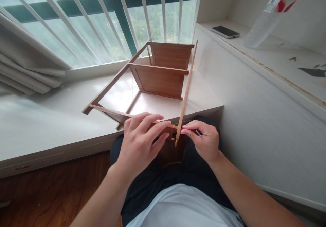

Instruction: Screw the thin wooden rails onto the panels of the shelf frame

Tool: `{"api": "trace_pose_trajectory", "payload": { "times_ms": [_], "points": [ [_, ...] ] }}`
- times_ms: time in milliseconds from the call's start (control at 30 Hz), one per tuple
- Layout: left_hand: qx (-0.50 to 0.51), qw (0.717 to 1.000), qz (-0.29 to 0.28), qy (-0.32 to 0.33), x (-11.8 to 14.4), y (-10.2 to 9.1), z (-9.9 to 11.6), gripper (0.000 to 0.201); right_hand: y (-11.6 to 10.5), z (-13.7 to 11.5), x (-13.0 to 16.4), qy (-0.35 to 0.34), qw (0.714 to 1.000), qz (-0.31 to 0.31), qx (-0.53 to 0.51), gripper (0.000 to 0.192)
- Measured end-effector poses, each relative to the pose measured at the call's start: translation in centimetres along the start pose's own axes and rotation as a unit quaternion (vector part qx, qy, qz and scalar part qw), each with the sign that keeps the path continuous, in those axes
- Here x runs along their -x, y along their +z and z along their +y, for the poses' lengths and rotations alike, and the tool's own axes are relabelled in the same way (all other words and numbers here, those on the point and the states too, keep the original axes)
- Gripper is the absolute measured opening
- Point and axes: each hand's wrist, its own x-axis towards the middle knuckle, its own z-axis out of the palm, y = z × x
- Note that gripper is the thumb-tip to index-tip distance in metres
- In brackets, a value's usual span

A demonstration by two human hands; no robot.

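Observation:
A brown wooden shelf frame (158,81) lies on its side on the white window sill, its near end reaching over my lap. My left hand (142,138) rests over the nearest shelf board (112,112), fingers spread and slightly bent. My right hand (205,137) is closed in a pinch beside the near end of the right-hand rail (187,94). Between its thumb and fingers shows a thin metal rod (198,133); its tip at the rail is hidden by the fingertips.
A white ledge on the right holds a phone (225,32), a clear plastic bottle (267,19), a dark flat piece (313,72) and several small dark bits. White window bars (142,9) stand behind the frame. A grey curtain (28,57) hangs at left above the sill (46,118).

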Motion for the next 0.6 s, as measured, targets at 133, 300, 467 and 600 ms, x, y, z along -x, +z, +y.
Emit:
{"api": "trace_pose_trajectory", "payload": {
  "times_ms": [133, 300, 467, 600],
  "points": [
    [-0.039, 0.993, -0.093, 0.068, -1.9, 1.1, -1.2, 0.018, 0.3, 0.3, 0.0, 0.016, 1.000, 0.003, -0.015, 0.005],
    [-0.016, 0.992, -0.109, 0.057, -2.6, 2.2, -1.6, 0.019, 0.4, 0.3, -0.3, -0.004, 1.000, 0.001, -0.023, 0.009],
    [0.007, 0.995, -0.086, 0.043, -2.7, 2.2, -1.3, 0.018, 1.0, 0.4, -0.2, 0.017, 0.997, 0.035, -0.062, 0.008],
    [0.014, 0.995, -0.087, 0.035, -2.7, 3.0, -0.9, 0.018, 2.0, 1.3, 0.5, 0.073, 0.980, 0.103, -0.156, 0.008]
  ]
}}
